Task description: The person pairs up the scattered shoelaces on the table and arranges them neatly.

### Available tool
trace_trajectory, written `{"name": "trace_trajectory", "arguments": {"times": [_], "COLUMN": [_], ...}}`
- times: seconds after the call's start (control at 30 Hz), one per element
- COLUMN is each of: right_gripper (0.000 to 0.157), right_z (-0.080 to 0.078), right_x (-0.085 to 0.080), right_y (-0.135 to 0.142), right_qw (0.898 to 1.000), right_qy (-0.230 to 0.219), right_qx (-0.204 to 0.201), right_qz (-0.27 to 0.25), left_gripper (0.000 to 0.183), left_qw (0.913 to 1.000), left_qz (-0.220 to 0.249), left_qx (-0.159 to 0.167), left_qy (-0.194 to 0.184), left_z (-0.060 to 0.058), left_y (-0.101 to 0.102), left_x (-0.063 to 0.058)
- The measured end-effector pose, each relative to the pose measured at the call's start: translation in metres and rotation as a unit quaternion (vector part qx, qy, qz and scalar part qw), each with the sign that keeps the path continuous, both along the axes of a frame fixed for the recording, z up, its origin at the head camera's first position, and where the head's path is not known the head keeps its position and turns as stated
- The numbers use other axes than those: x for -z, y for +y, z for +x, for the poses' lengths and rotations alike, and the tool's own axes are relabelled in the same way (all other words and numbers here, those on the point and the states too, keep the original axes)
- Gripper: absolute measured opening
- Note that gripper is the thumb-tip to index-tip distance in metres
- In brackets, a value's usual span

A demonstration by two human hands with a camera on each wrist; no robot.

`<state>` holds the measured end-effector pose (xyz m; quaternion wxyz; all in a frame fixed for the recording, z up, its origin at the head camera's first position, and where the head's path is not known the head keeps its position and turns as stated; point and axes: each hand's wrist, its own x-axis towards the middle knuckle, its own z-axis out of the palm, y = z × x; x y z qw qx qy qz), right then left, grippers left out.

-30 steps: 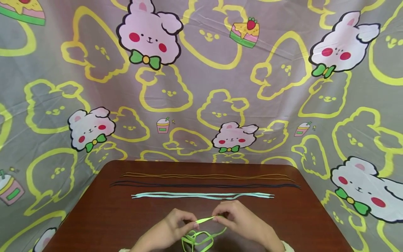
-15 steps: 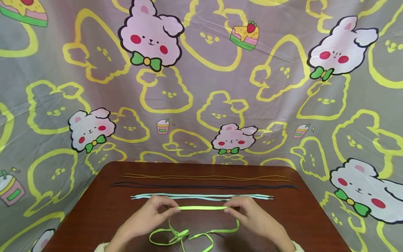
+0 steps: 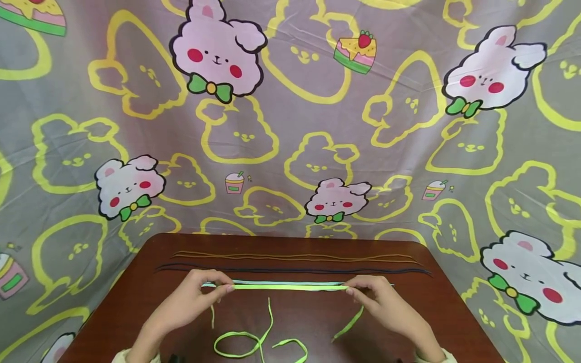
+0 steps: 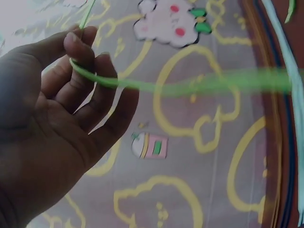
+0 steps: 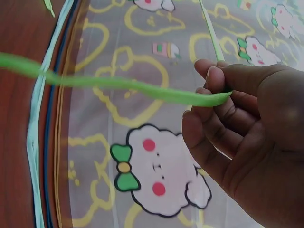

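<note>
A flat lime-green shoelace [image 3: 290, 287] is stretched straight between my two hands, above the table in the head view. My left hand [image 3: 190, 300] pinches it at the left between thumb and forefinger, and my right hand [image 3: 388, 307] does likewise at the right. Loose ends dangle below each hand. In the left wrist view the green lace [image 4: 128, 84] trails down past the curved fingers. A similar green length [image 5: 166, 96] hangs from the thumb and fingers in the right wrist view. More green lace [image 3: 236, 333] lies looped on the table near the front.
Behind the held lace, pale aqua laces [image 3: 290, 283] lie side by side, partly covered by it. Dark blue laces [image 3: 290, 270] and brown laces [image 3: 290, 257] run parallel farther back on the dark wooden table [image 3: 136, 287]. A patterned cloth [image 3: 281, 111] hangs behind and at the sides.
My hands have moved apart and away from the body, drawing a short piece of green lace into a long straight span. The tangled green heap has loosened into separate curves.
</note>
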<state>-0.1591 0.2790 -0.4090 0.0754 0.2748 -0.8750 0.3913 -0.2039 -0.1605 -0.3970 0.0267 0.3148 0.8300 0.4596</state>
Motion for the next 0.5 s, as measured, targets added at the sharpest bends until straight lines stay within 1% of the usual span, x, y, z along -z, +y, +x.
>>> {"name": "trace_trajectory", "arguments": {"times": [0.2, 0.33, 0.43, 0.5], "right_gripper": [0.014, 0.015, 0.014, 0.013], "right_z": [-0.003, -0.005, -0.008, -0.011], "right_x": [-0.007, -0.013, -0.017, -0.019], "right_y": [0.017, 0.029, 0.038, 0.042], "right_qw": [0.999, 0.996, 0.994, 0.992], "right_qy": [-0.009, -0.007, 0.011, 0.027], "right_qx": [0.048, 0.084, 0.107, 0.124], "right_qz": [-0.002, -0.008, -0.018, -0.023], "left_gripper": [0.008, 0.006, 0.008, 0.010], "left_qw": [0.9979, 0.9949, 0.9911, 0.9879], "left_qz": [-0.001, 0.027, 0.051, 0.059], "left_qx": [-0.060, -0.096, -0.123, -0.143], "left_qy": [0.025, 0.013, 0.003, 0.013], "left_z": [-0.010, -0.013, -0.015, -0.017], "left_y": [-0.016, -0.025, -0.031, -0.034], "left_x": [-0.009, -0.013, -0.014, -0.011]}}
